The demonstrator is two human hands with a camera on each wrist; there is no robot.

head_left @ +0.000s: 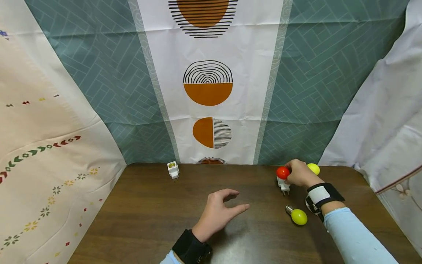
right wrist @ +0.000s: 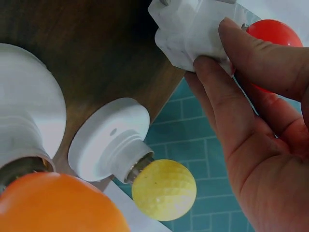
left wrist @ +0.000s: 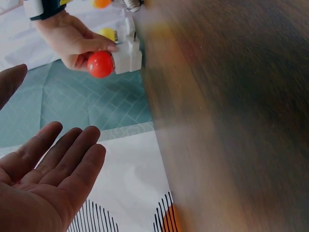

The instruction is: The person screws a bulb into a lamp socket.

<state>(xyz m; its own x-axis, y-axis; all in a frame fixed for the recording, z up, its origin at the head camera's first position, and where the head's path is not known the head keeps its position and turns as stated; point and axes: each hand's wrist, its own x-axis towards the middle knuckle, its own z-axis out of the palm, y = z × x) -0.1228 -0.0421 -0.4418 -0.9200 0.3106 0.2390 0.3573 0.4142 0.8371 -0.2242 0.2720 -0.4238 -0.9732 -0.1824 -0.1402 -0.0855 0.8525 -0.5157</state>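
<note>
My right hand point(head_left: 301, 174) pinches a white plug-in bulb socket point(head_left: 282, 185) between thumb and fingers at the table's far right. A red bulb point(head_left: 282, 172) sits in the socket's mouth, with a little of its metal base showing in the right wrist view. The socket's two pins point toward the near side. My left hand point(head_left: 221, 211) hovers over the middle of the table, thumb and fingers apart, holding nothing. A loose yellow bulb point(head_left: 299, 217) lies on its side just nearer than the right hand, its metal screw base toward the left.
Another white plug-in socket point(head_left: 173, 169), its mouth bare, stands at the far left edge. In the right wrist view, a yellow bulb point(right wrist: 164, 190) and an orange bulb point(right wrist: 63, 205) sit in round white holders beside the right hand. Patterned cloth point(head_left: 211, 47) hangs behind the brown table point(head_left: 138, 220).
</note>
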